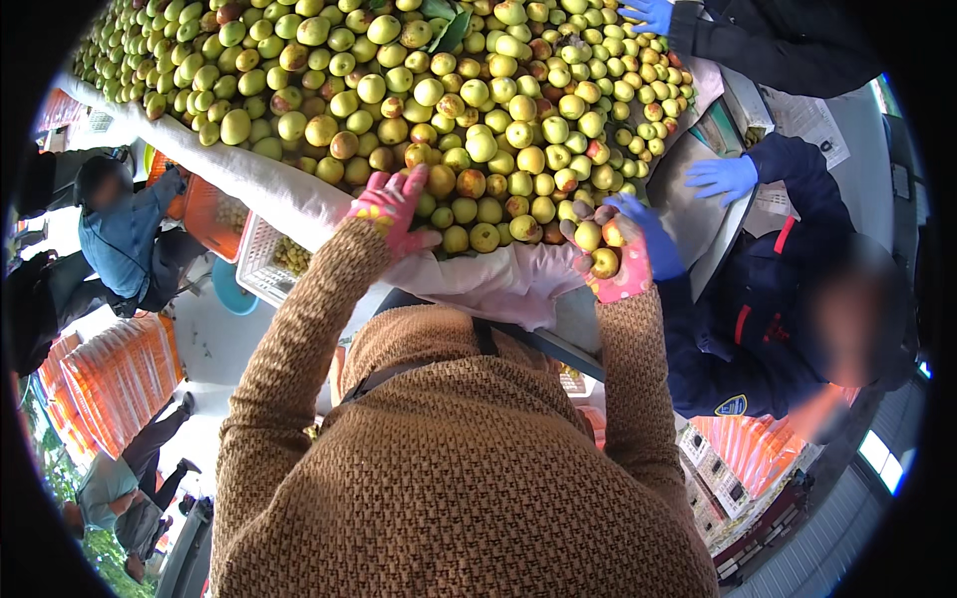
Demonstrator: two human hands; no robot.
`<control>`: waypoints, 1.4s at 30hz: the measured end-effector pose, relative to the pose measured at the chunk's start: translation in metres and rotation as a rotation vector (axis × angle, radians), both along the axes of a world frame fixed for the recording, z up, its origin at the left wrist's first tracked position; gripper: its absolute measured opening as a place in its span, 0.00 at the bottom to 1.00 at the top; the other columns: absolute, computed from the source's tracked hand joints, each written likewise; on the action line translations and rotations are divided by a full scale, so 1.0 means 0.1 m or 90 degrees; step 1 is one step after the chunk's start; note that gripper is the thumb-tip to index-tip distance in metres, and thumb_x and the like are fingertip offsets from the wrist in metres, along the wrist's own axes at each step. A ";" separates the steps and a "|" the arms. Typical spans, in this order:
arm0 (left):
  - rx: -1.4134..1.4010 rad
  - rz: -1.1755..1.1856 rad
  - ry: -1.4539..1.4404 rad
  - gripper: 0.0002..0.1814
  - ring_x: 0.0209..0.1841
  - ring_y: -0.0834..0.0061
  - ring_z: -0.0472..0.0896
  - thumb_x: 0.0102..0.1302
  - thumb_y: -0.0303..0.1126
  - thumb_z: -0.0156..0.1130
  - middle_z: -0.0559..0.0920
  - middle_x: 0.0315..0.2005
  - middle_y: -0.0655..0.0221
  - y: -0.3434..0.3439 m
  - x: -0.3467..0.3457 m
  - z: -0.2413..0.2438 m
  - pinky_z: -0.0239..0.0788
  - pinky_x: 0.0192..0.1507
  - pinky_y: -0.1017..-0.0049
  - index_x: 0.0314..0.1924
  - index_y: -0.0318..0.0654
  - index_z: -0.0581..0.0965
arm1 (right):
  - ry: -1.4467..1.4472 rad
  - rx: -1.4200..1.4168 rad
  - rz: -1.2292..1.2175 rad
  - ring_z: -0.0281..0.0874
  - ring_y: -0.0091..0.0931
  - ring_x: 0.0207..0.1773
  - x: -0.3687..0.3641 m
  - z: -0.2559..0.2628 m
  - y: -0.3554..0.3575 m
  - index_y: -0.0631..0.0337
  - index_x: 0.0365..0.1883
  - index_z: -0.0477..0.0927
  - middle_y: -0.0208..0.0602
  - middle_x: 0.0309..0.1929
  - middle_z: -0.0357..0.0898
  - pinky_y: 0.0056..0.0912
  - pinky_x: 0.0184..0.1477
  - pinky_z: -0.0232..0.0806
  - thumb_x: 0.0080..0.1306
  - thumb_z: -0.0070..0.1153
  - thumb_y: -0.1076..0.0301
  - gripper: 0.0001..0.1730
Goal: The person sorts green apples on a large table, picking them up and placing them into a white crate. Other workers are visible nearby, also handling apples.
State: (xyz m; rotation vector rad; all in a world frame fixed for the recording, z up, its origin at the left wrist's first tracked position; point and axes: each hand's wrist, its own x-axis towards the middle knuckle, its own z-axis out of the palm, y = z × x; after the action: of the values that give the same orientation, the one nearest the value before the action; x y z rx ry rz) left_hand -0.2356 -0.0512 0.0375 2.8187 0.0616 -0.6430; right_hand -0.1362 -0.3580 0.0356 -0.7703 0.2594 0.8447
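Observation:
A large heap of green and reddish-brown jujubes [478, 142] spreads before me on a pale cloth [247, 176] with a raised padded edge. My left hand [392, 209], in a pink patterned glove, rests at the near side of the heap. Its fingers lie spread on the fruit, and nothing shows in its grasp. Palm up at the heap's near right corner, my right hand [624, 265] wears a similar pink glove and holds several jujubes [604, 261]. Dark fingertips show around that handful.
Close on my right, a person in a dark jacket has one blue-gloved hand [654, 235] beside mine, the other [721, 179] on a metal surface [684, 168]. Another blue-gloved hand [647, 15] is at the far right. White [258, 261] and orange crates [213, 217] stand left.

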 end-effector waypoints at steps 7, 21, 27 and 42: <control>-0.075 0.062 -0.010 0.55 0.61 0.46 0.69 0.54 0.52 0.68 0.66 0.62 0.48 -0.12 0.12 -0.29 0.66 0.60 0.57 0.72 0.38 0.48 | -0.960 -0.837 0.490 0.78 0.37 0.47 0.11 -0.23 0.93 0.49 0.53 0.76 0.38 0.43 0.80 0.40 0.48 0.73 0.62 0.56 0.60 0.20; -0.329 0.201 -0.101 0.56 0.56 0.42 0.73 0.52 0.50 0.72 0.66 0.61 0.42 -0.34 0.75 -0.74 0.68 0.57 0.54 0.73 0.46 0.47 | -0.738 -0.973 0.721 0.76 0.36 0.56 0.73 -0.20 1.18 0.48 0.61 0.71 0.41 0.53 0.77 0.42 0.57 0.69 0.60 0.55 0.48 0.31; -0.753 0.354 -0.150 0.35 0.57 0.62 0.77 0.65 0.37 0.63 0.72 0.61 0.59 -0.20 1.50 -0.50 0.79 0.50 0.68 0.70 0.47 0.61 | -0.109 -0.462 0.050 0.80 0.30 0.40 1.19 -0.32 0.83 0.49 0.54 0.77 0.30 0.44 0.82 0.27 0.44 0.72 0.61 0.60 0.54 0.23; 0.002 -0.074 0.005 0.29 0.48 0.58 0.80 0.65 0.48 0.57 0.79 0.48 0.57 0.17 -0.17 -0.10 0.75 0.47 0.60 0.61 0.41 0.69 | -0.806 -0.924 0.674 0.77 0.37 0.50 0.28 -0.02 0.70 0.49 0.51 0.75 0.40 0.52 0.71 0.44 0.49 0.71 0.59 0.62 0.54 0.23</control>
State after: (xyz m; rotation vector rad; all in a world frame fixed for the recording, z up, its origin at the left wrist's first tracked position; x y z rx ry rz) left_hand -0.2522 -0.0337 0.0275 2.8395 -0.1008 -0.6789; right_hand -0.1079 -0.2883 0.0338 -2.7665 -0.8897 0.8508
